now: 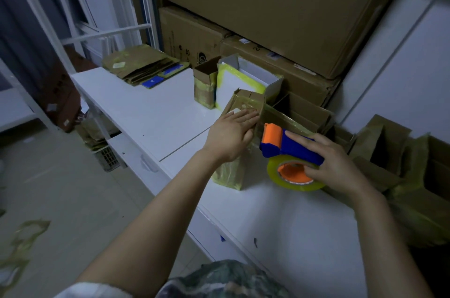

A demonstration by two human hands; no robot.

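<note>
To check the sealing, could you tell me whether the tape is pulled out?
Pulled out: a strip runs from the dispenser in the right hand to the box.

Free: bare table [146, 107] top at 9–10 o'clock of left hand [229, 137], as far as flat cardboard pile [141, 66] at far end; 6 o'clock approach open too. Blocked: upright taped box [204, 90] & white open box [243, 83] at 12 w/ big cartons [267, 5] behind; open boxes [384, 149] at 3, just beside right hand [341, 166].

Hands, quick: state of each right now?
Left hand: open, pressing flat on the small cardboard box.
Right hand: gripping the blue-and-orange tape dispenser.
</note>
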